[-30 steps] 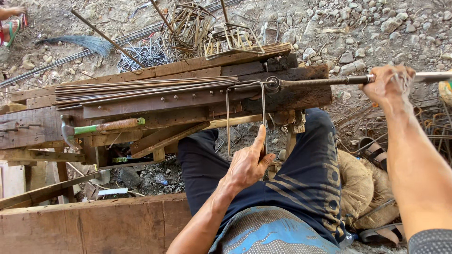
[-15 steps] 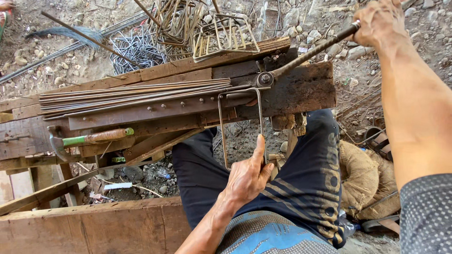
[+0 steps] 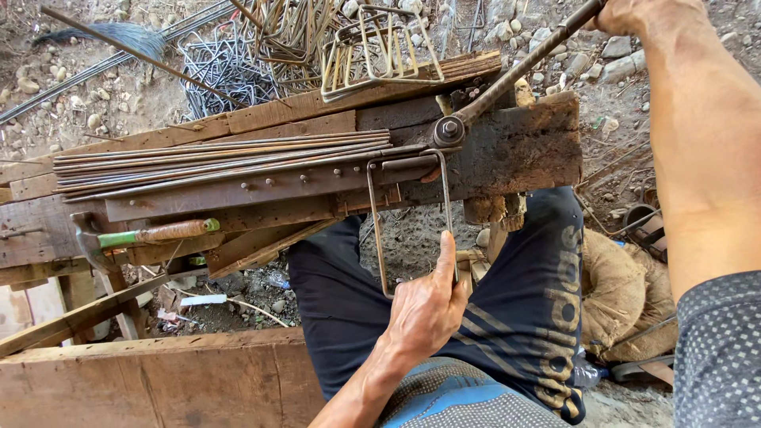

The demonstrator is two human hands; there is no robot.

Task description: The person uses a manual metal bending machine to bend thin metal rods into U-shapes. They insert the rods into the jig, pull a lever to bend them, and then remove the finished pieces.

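While the left hand (image 3: 428, 305) closes its fingers and thumb on the lower end of one bent steel rod (image 3: 374, 222), a three-sided rectangular loop hanging off the front of the wooden bench (image 3: 515, 150), the right hand (image 3: 634, 12) at one o'clock is wrapped round the far end of a single long lever bar (image 3: 523, 63), though the top edge cuts off most of its fingers. The two hands are well apart. The lever slants from one o'clock down to a round pivot bolt (image 3: 449, 129) near the middle of the view, and the loop's upper end sits just beside that pivot.

At nine to ten o'clock one bundle of straight rods (image 3: 222, 158) lies along the bench; they are too close together to count. Below them at eight o'clock lies one hammer (image 3: 143, 235), its handle green at both ends and brown between. At twelve o'clock a heap of finished square stirrups (image 3: 372, 43) rests on the bench's far edge, and a second, greyer heap (image 3: 214, 67) lies on the stony ground at eleven o'clock; neither can be counted. One broom (image 3: 111, 36) lies at ten o'clock. At seven o'clock a small white flat packet (image 3: 202, 300) lies under the bench, and one brown burlap sack (image 3: 614, 297) sits at four o'clock.
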